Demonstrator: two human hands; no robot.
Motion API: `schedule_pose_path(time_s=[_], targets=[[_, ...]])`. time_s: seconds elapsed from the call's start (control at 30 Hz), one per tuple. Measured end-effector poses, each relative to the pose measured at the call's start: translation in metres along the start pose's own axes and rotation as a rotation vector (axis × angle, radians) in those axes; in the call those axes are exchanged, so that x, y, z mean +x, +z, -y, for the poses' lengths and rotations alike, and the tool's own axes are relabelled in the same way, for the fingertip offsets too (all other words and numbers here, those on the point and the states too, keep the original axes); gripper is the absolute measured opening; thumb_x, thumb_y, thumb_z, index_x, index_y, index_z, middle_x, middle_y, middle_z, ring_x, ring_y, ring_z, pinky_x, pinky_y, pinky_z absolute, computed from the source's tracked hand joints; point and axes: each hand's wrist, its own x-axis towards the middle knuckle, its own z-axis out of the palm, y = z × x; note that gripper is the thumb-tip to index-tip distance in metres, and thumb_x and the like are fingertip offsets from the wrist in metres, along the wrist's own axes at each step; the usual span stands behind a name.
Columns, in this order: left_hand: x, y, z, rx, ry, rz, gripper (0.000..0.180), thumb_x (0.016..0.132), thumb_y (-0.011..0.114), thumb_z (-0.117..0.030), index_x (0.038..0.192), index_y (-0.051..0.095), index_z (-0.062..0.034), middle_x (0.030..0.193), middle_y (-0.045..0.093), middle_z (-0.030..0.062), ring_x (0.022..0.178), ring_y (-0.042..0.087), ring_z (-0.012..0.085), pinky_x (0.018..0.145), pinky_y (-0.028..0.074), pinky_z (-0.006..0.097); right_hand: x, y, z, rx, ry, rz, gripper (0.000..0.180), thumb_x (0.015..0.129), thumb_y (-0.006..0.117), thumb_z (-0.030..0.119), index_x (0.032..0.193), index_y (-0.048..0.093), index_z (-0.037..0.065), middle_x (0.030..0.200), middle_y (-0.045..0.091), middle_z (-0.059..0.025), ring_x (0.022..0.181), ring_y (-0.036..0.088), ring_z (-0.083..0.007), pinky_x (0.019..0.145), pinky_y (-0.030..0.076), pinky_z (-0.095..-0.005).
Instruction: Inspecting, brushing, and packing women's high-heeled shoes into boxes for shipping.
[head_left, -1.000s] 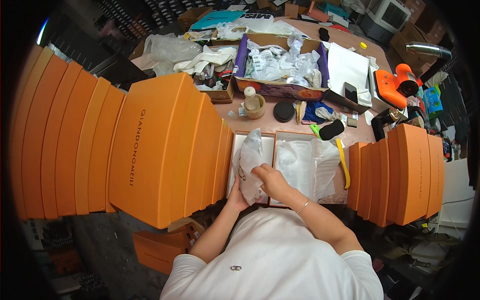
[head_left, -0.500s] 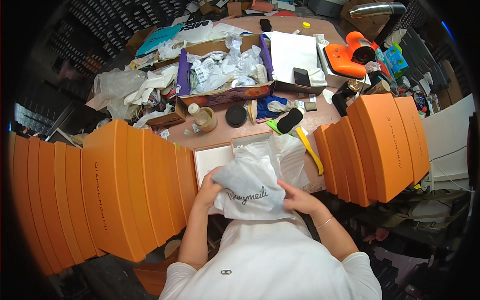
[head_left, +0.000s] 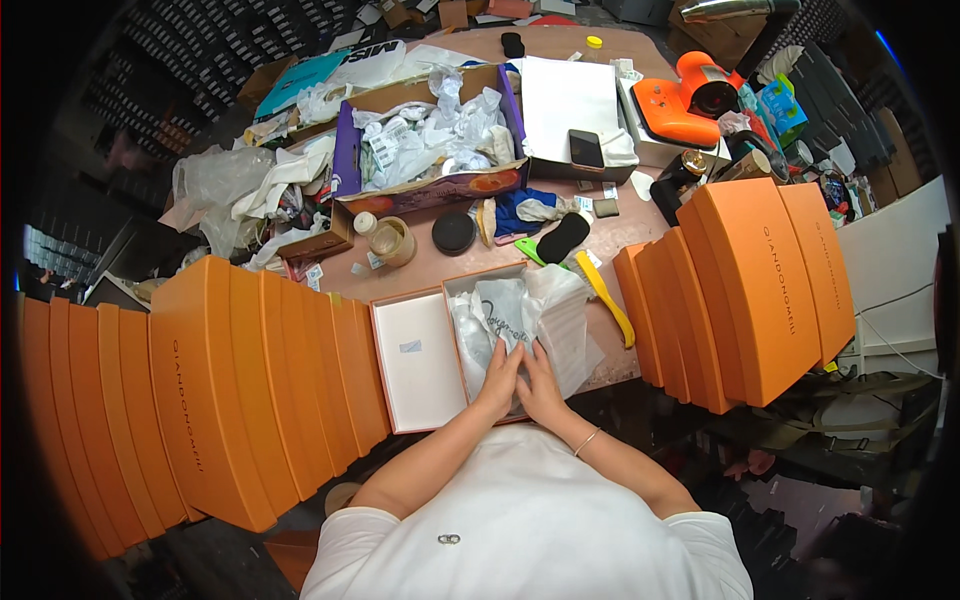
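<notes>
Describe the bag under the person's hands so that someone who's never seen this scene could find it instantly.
Between the two rows of orange boxes sits an open box in two halves. In its right half lies the bag, with the left hand and right hand touching it. Unlike the plain white wrapping beside it, the bag is greyish and bears dark script.

Pale pouch (head_left: 503, 303) partly hidden under fingers (head_left: 538, 365); metal tube (head_left: 735, 9) cut off by top edge.
</notes>
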Motion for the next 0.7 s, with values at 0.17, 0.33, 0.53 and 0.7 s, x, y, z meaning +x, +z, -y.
schedule_pose_path(time_s=[0.17,0.33,0.53,0.7], targets=[[0.046,-0.002,0.021,0.241,0.000,-0.102,0.085,0.087,0.065,-0.041,0.140,0.025,0.0122,0.142,0.034,0.0297,0.133,0.036,0.0350,0.109,0.031,0.038,-0.009,-0.022,0.024,0.017,-0.187,-0.013,0.041,0.083,0.053,0.003,0.123,0.053,-0.007,0.129,0.050,-0.0286,0.125,0.044,-0.0412,0.109,0.031,-0.0485],[0.054,0.004,0.057,0.847,0.319,-0.381,0.084,0.078,0.074,-0.031,0.136,0.031,0.0112,0.135,0.043,0.0269,0.126,0.044,0.0335,0.106,0.034,0.038,-0.062,-0.086,-0.018,0.474,0.646,0.427,0.022,0.088,0.055,0.007,0.103,0.066,-0.004,0.085,0.069,-0.0118,0.076,0.064,-0.0162,0.072,0.052,-0.0295],[0.061,-0.005,0.041,-0.010,0.105,-0.038,0.070,0.076,0.073,-0.016,0.133,0.038,0.0033,0.118,0.058,0.0200,0.111,0.056,0.0319,0.098,0.042,0.037,-0.052,-0.038,-0.090,0.083,0.480,0.234,0.024,0.088,0.058,0.015,0.104,0.066,0.000,0.096,0.068,-0.0215,0.089,0.066,-0.0360,0.080,0.050,-0.0380],[0.079,-0.002,0.086,0.810,0.411,-0.373,0.067,0.086,0.066,-0.023,0.138,0.033,0.0030,0.137,0.042,0.0215,0.127,0.041,0.0317,0.103,0.037,0.035,-0.017,-0.042,-0.070,0.068,0.019,-0.118,0.042,0.088,0.056,0.021,0.123,0.056,-0.002,0.125,0.053,-0.0278,0.120,0.047,-0.0442,0.101,0.038,-0.0442]])
